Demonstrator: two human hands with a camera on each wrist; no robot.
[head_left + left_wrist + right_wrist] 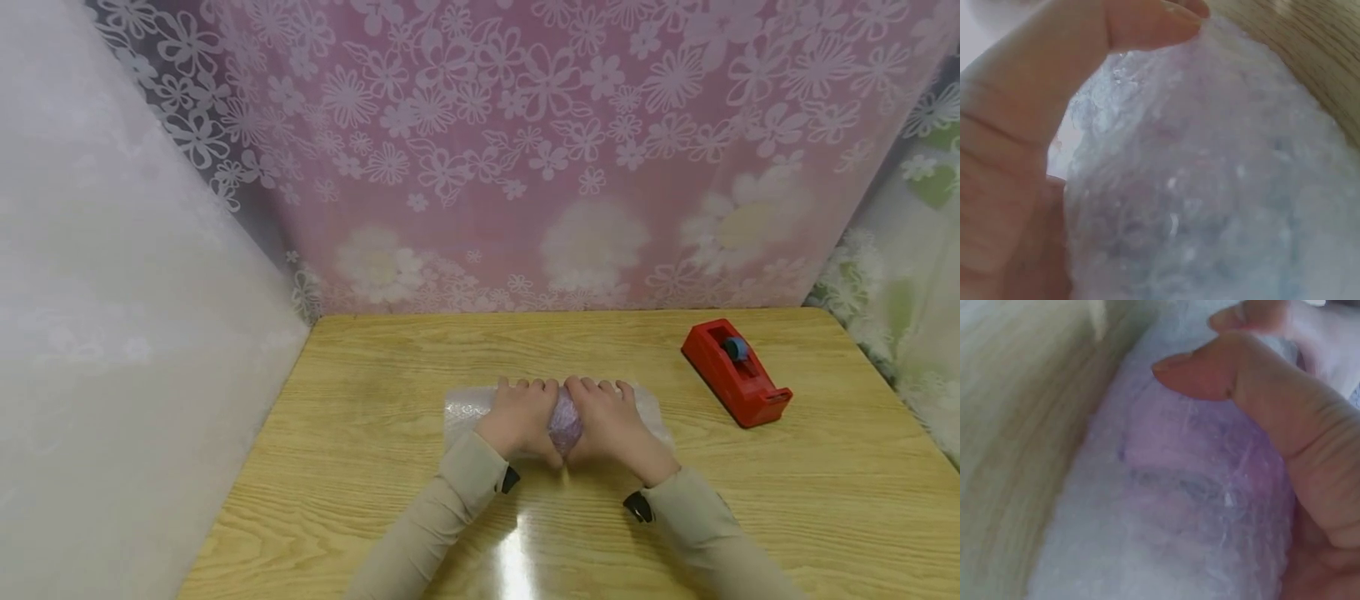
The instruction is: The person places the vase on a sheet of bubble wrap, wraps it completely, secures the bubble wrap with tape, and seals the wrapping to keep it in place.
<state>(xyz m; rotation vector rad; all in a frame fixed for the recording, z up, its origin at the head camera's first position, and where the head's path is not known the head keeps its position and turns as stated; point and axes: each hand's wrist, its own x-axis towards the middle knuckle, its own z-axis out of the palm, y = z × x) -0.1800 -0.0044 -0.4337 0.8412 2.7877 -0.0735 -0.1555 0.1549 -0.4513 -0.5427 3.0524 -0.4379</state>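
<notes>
A roll of clear bubble wrap (464, 408) lies crosswise on the table, around something purple (566, 423) whose kind cannot be made out. My left hand (522, 421) grips the roll left of its middle, fingers over the far side and thumb on the near side. Close beside it, my right hand (613, 427) holds the roll in the same way. Bubble wrap extends past both hands at either end. In the right wrist view, a purple and pink surface (1179, 434) shows through the film beneath the thumb. The left wrist view shows the wrap (1210, 187) blurred and close.
A red tape dispenser (731, 375) with a small bluish roll (736, 348) stands to the right of the hands. The wood-grain table (360, 467) meets a pink flowered curtain (480, 167) at the back and a whitish sheet (135, 333) on the left.
</notes>
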